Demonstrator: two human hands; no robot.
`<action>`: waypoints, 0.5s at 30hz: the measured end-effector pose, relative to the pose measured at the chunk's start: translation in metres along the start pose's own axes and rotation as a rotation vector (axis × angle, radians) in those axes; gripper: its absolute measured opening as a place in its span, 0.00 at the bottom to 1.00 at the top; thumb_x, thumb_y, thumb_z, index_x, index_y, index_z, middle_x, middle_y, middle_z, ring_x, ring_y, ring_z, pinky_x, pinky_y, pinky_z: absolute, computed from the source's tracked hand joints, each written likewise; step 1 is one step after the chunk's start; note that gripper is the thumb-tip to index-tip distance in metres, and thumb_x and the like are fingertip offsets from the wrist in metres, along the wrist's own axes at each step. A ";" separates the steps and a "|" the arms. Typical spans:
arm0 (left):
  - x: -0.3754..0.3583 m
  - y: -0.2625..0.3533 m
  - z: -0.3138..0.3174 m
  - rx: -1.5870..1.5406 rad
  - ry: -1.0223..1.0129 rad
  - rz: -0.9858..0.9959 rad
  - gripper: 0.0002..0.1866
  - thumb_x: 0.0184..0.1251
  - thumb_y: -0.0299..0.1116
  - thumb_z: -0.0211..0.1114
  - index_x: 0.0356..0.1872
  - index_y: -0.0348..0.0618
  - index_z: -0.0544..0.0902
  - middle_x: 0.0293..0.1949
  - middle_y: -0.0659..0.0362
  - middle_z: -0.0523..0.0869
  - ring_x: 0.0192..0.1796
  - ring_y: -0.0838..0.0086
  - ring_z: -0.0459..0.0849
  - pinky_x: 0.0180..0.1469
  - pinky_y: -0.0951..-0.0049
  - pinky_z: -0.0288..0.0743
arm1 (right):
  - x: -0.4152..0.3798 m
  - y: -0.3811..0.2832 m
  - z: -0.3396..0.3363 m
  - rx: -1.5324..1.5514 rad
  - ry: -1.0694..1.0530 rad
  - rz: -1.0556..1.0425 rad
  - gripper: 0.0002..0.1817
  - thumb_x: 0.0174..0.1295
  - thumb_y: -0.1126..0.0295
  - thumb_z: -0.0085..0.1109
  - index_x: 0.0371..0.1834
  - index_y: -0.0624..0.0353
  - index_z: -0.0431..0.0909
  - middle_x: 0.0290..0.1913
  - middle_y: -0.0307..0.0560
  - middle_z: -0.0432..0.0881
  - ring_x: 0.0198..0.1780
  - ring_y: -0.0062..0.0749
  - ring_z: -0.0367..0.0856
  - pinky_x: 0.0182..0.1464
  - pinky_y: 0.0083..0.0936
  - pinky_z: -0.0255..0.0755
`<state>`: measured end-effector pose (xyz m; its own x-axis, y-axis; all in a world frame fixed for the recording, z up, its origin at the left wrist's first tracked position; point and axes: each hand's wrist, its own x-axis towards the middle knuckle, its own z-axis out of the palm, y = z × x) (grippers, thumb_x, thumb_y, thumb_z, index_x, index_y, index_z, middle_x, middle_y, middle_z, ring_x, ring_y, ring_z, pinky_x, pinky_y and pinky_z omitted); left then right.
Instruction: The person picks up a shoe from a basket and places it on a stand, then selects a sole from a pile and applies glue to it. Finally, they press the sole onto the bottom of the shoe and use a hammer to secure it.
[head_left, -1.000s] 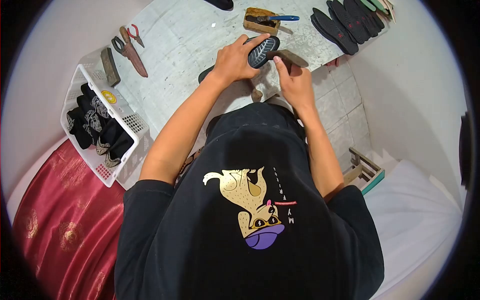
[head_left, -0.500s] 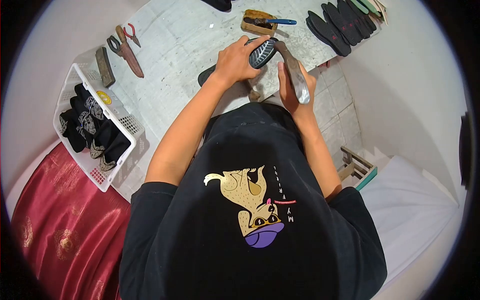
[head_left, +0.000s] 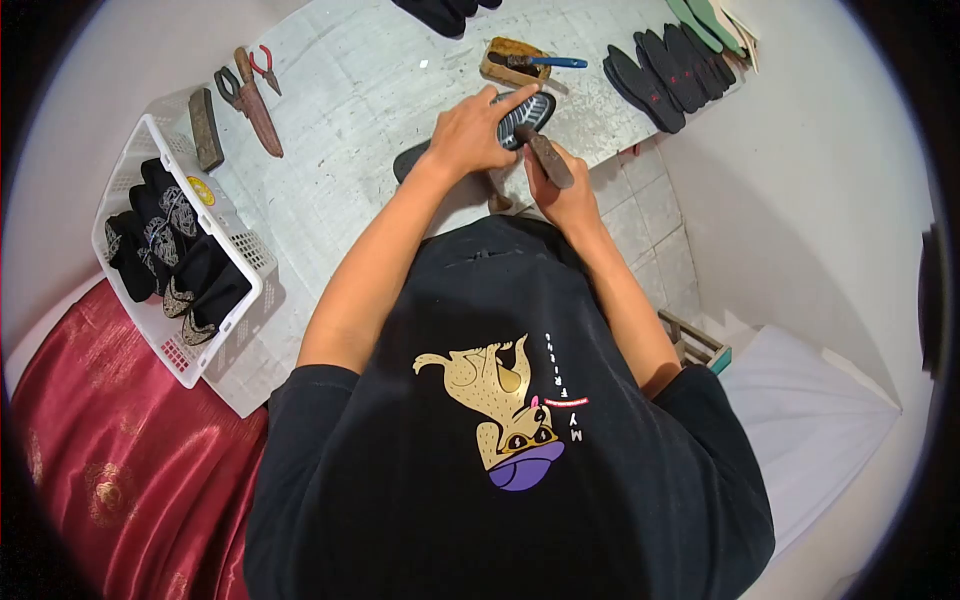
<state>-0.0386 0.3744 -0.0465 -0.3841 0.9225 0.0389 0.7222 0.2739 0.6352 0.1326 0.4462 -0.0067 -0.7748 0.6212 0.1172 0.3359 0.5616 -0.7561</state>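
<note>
Head view. Patterned sole (head_left: 530, 115), black with pale ribbing, one: lying face up near the edge of the white table (head_left: 340, 100), directly under the left hand (head_left: 466, 137), ahead and a little to the left of the right hand (head_left: 566, 188). Long axis aslant: ribbed end away and to the right, apparently continuing to a dark rounded end (head_left: 409, 162) nearer and to the left; middle covered, so join not certain. Nearer hand: the left, in contact; the right just beside the ribbed end.

Left hand: palm down, partly spread across the sole, index finger stretched along the far edge, thumb side at the near edge; apparently pinning it. Forearm reaching up and inward.

Right hand: fingers curled closed around a dark brown tool (head_left: 553, 165), hammer-like, grip largely hidden. Broad end toward lower right, narrow end over the ribbing, axis roughly crosswise to the sole's; cannot tell whether touching. Forearm angled inward from the right, elbow bent.

Nearby: brown wooden knob (head_left: 500, 203) below the left hand; tan tray (head_left: 488, 72) beyond the sole, with blue-handled brush (head_left: 562, 62) laid across.
</note>
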 end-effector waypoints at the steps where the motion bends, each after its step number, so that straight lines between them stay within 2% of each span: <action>1: 0.002 -0.001 0.000 0.003 0.018 -0.003 0.50 0.43 0.47 0.81 0.77 0.76 0.74 0.49 0.53 0.83 0.52 0.53 0.88 0.51 0.54 0.84 | 0.006 -0.003 -0.002 -0.024 -0.012 -0.015 0.09 0.70 0.68 0.66 0.45 0.64 0.85 0.35 0.67 0.86 0.42 0.69 0.85 0.39 0.47 0.79; 3: -0.004 -0.001 0.010 0.082 0.174 0.014 0.52 0.41 0.54 0.83 0.77 0.68 0.75 0.49 0.52 0.84 0.56 0.54 0.86 0.55 0.55 0.80 | 0.009 -0.005 -0.003 -0.011 -0.041 0.037 0.09 0.71 0.68 0.66 0.44 0.64 0.85 0.35 0.67 0.86 0.42 0.69 0.86 0.40 0.48 0.79; 4: -0.005 -0.002 0.013 0.083 0.261 -0.008 0.57 0.37 0.62 0.83 0.77 0.56 0.76 0.52 0.51 0.85 0.60 0.54 0.83 0.58 0.53 0.75 | 0.009 -0.005 -0.004 0.000 -0.057 0.098 0.10 0.71 0.68 0.65 0.43 0.64 0.85 0.35 0.67 0.86 0.41 0.69 0.86 0.40 0.49 0.79; 5: -0.005 -0.002 0.017 0.083 0.271 -0.007 0.57 0.37 0.62 0.83 0.77 0.56 0.76 0.52 0.51 0.85 0.60 0.54 0.83 0.58 0.53 0.75 | 0.011 -0.006 -0.005 -0.003 -0.057 0.089 0.10 0.71 0.68 0.65 0.43 0.64 0.85 0.35 0.67 0.86 0.41 0.69 0.86 0.40 0.49 0.79; 7: -0.009 0.001 0.022 0.107 0.270 -0.153 0.56 0.36 0.65 0.83 0.69 0.44 0.80 0.53 0.49 0.87 0.57 0.53 0.86 0.56 0.51 0.74 | 0.010 -0.007 -0.005 -0.043 -0.048 0.069 0.11 0.71 0.66 0.65 0.42 0.65 0.85 0.35 0.68 0.86 0.42 0.68 0.86 0.40 0.49 0.79; 8: -0.009 0.002 0.025 0.106 0.272 -0.170 0.56 0.36 0.65 0.83 0.69 0.44 0.80 0.53 0.49 0.87 0.57 0.53 0.86 0.56 0.51 0.74 | 0.011 -0.006 -0.006 -0.041 -0.065 0.066 0.11 0.71 0.66 0.65 0.42 0.65 0.85 0.35 0.68 0.86 0.42 0.68 0.86 0.40 0.49 0.79; 10: -0.003 0.001 0.026 -0.008 0.212 -0.265 0.49 0.34 0.64 0.84 0.56 0.37 0.84 0.49 0.49 0.90 0.52 0.53 0.89 0.55 0.53 0.74 | 0.022 -0.009 -0.012 -0.129 -0.153 0.148 0.16 0.71 0.62 0.65 0.40 0.68 0.85 0.34 0.70 0.86 0.42 0.69 0.86 0.41 0.49 0.79; 11: -0.001 0.000 0.024 -0.005 0.219 -0.275 0.49 0.34 0.64 0.84 0.56 0.37 0.84 0.49 0.49 0.90 0.52 0.53 0.89 0.55 0.53 0.74 | 0.035 -0.011 -0.018 -0.126 -0.162 0.139 0.16 0.71 0.62 0.65 0.40 0.68 0.85 0.34 0.70 0.86 0.42 0.69 0.86 0.41 0.49 0.79; 13: -0.001 0.006 0.016 -0.010 0.101 -0.302 0.41 0.33 0.60 0.84 0.45 0.39 0.84 0.44 0.50 0.92 0.47 0.54 0.91 0.54 0.55 0.73 | 0.059 -0.022 -0.033 -0.326 -0.359 0.216 0.20 0.71 0.57 0.64 0.38 0.70 0.84 0.32 0.70 0.85 0.41 0.69 0.86 0.39 0.50 0.79; 14: -0.002 0.009 0.016 -0.013 0.103 -0.318 0.41 0.33 0.60 0.84 0.45 0.39 0.84 0.44 0.50 0.92 0.47 0.54 0.91 0.54 0.55 0.73 | 0.065 -0.030 -0.037 -0.278 -0.322 0.184 0.24 0.71 0.53 0.65 0.36 0.70 0.83 0.31 0.69 0.85 0.38 0.69 0.86 0.37 0.51 0.78; 15: -0.002 0.011 0.015 -0.016 0.093 -0.324 0.39 0.33 0.58 0.84 0.44 0.39 0.84 0.43 0.50 0.92 0.47 0.54 0.91 0.54 0.56 0.73 | 0.065 -0.030 -0.037 -0.276 -0.336 0.173 0.24 0.71 0.53 0.65 0.36 0.70 0.83 0.31 0.69 0.85 0.38 0.69 0.86 0.37 0.51 0.78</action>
<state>-0.0213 0.3796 -0.0517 -0.6434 0.7593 -0.0976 0.5450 0.5439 0.6381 0.0919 0.4898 0.0470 -0.8104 0.5323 -0.2449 0.5698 0.6184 -0.5412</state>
